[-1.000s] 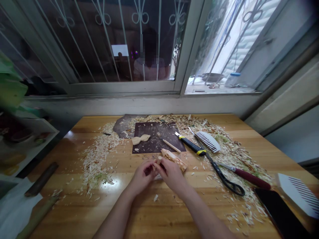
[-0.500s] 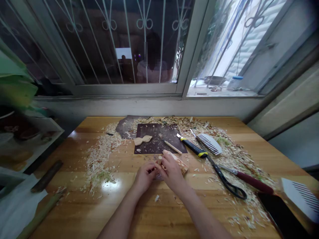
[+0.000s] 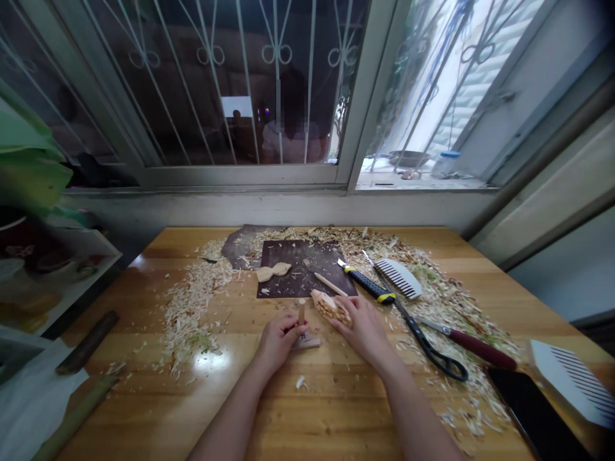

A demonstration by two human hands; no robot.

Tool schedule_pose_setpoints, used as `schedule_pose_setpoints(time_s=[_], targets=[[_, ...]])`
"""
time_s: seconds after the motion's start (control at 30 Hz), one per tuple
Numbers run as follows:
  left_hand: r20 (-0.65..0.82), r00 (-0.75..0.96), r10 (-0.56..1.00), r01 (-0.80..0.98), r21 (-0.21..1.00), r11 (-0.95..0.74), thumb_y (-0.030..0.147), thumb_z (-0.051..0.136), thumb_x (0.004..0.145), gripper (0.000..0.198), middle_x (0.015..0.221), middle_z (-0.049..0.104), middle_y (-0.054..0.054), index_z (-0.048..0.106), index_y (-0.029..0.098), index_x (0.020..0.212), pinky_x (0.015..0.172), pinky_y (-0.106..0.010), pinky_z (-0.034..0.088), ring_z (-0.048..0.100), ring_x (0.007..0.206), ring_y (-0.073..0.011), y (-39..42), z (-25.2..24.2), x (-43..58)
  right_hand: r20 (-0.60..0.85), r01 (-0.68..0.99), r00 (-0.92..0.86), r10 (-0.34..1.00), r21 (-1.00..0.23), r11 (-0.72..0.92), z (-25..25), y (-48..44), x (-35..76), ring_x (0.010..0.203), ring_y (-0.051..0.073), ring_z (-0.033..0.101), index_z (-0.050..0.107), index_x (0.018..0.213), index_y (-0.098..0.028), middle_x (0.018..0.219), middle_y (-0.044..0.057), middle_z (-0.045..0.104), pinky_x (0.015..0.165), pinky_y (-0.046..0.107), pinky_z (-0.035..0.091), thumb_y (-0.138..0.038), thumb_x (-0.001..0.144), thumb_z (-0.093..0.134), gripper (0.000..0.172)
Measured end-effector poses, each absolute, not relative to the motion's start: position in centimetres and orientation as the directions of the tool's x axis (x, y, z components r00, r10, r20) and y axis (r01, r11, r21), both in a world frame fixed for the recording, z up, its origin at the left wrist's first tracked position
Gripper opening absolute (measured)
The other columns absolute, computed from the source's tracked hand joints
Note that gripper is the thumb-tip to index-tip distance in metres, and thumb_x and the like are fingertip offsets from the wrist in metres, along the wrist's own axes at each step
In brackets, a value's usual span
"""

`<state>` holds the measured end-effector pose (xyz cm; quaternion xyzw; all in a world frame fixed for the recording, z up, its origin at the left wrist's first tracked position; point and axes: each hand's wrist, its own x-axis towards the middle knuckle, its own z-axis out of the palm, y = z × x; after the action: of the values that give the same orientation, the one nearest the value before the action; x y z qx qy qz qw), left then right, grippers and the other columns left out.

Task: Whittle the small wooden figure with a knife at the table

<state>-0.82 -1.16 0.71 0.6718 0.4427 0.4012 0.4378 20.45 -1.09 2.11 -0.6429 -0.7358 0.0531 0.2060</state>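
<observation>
My left hand (image 3: 281, 338) is closed on a short round wooden dowel (image 3: 302, 310), which stands upright in its fingertips. Just below it, a small flat wooden block (image 3: 307, 344) with faint dark marks lies by the fingers; whether the dowel joins it I cannot tell. My right hand (image 3: 364, 325) grips a pale carved wooden piece (image 3: 331, 307) with a pointed end and a brown, scaly pattern; the fingers cover its right end. Beyond the hands, a bow-shaped wooden piece (image 3: 273, 272) and a thin tool with a light wooden handle (image 3: 331, 283) rest on a dark mat (image 3: 298, 253).
Wood shavings (image 3: 192, 307) ring the work area. On the right lie a black-and-yellow cutter (image 3: 368, 283), a white comb-like piece (image 3: 398, 276), a black looped handle (image 3: 437, 352), a red-handled tool (image 3: 483, 349) and a phone (image 3: 541, 410). A dark stick (image 3: 89, 342) lies left.
My right hand has moved right, off the dowel and away from my left hand, onto the carved piece. The dowel and flat block now show more plainly by my left hand.
</observation>
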Motion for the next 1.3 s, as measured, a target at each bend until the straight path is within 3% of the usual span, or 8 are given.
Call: schedule_pose_setpoints(time_s=[0.63,0.7,0.77,0.87,1.0,1.13,1.2,1.3], targets=[[0.166,0.281,0.945,0.252,0.938,-0.239,0.03,0.053,0.08,0.02,0.083,0.064,-0.005,0.067,0.016,0.079,0.074,-0.025,0.041,0.056,0.081,-0.0169,-1.3,0.3,-0.9,0.199,0.738,0.042,0.979,-0.667,0.103,0.7,-0.5,20.0,0.093,0.025,0.051,0.058,0.113,-0.019,0.097,0.009,0.054,0.083,0.038,0.04,-0.037,0.074,0.056,0.042],[0.165,0.287,0.944,0.263,0.934,-0.243,0.03,0.053,0.08,0.02,0.083,0.064,-0.005,0.068,0.016,0.079,0.074,-0.025,0.041,0.056,0.081,-0.0169,-1.3,0.4,-0.9,0.14,0.589,0.082,0.987,-0.805,0.066,1.2,-0.3,20.1,0.088,0.022,0.055,0.052,0.119,-0.02,0.096,0.008,0.057,0.077,0.035,0.044,-0.043,0.08,0.048,0.045],[0.166,0.286,0.944,0.28,0.927,-0.248,0.03,0.053,0.08,0.02,0.083,0.064,-0.005,0.068,0.016,0.079,0.073,-0.026,0.041,0.056,0.08,-0.0171,-1.3,0.6,-0.9,0.01,0.238,0.083,0.997,-0.971,-0.01,2.2,-0.4,20.0,0.077,0.018,0.058,0.044,0.124,-0.023,0.094,0.006,0.06,0.069,0.032,0.047,-0.048,0.084,0.041,0.047],[0.18,0.29,0.94,0.294,0.918,-0.267,0.029,0.053,0.08,0.019,0.084,0.065,-0.006,0.068,0.017,0.079,0.074,-0.027,0.042,0.056,0.081,-0.0174,-1.4,0.8,-0.8,-0.116,-0.25,-0.089,0.989,-0.959,-0.135,5.1,-1.1,19.4,0.063,0.014,0.057,0.039,0.128,-0.027,0.095,0.006,0.062,0.063,0.03,0.047,-0.05,0.083,0.044,0.051],[0.193,0.297,0.935,0.307,0.908,-0.285,0.029,0.052,0.08,0.02,0.082,0.065,-0.005,0.067,0.017,0.076,0.074,-0.028,0.042,0.056,0.079,-0.0177,-1.4,0.9,-0.6,0.161,0.075,-0.081,0.984,-0.983,0.167,10.5,-2.6,18.2,0.082,0.016,0.058,0.034,0.133,-0.028,0.115,0.006,0.057,0.076,0.032,0.047,-0.038,0.082,0.053,0.056],[0.188,0.284,0.94,0.314,0.909,-0.276,0.031,0.052,0.079,0.02,0.082,0.065,-0.005,0.067,0.017,0.078,0.074,-0.029,0.042,0.057,0.08,-0.0182,-1.3,0.7,-0.6,0.678,0.462,0.032,0.734,-0.661,0.591,14.4,-3.6,16.8,0.125,0.023,0.034,0.015,0.14,-0.032,0.142,0.003,0.029,0.1,0.039,0.033,-0.026,0.086,0.047,0.063],[0.188,0.296,0.936,0.318,0.905,-0.282,0.03,0.052,0.08,0.02,0.081,0.065,-0.004,0.067,0.017,0.077,0.074,-0.028,0.042,0.057,0.079,-0.0178,-1.3,0.6,-0.6,0.688,0.585,-0.132,0.714,-0.528,0.616,14.8,-3.6,16.1,0.121,0.024,0.041,0.011,0.141,-0.03,0.138,0.006,0.036,0.096,0.04,0.039,-0.023,0.085,0.046,0.066],[0.204,0.316,0.927,0.334,0.89,-0.31,0.03,0.05,0.08,0.022,0.077,0.065,-0.003,0.066,0.017,0.072,0.072,-0.028,0.042,0.056,0.076,-0.0172,-1.3,0.7,-0.6,0.409,0.687,-0.405,0.818,-0.454,0.567,14.1,-3.5,15.0,0.105,0.025,0.055,0.024,0.138,-0.027,0.123,0.01,0.052,0.083,0.037,0.048,-0.021,0.083,0.046,0.06]])
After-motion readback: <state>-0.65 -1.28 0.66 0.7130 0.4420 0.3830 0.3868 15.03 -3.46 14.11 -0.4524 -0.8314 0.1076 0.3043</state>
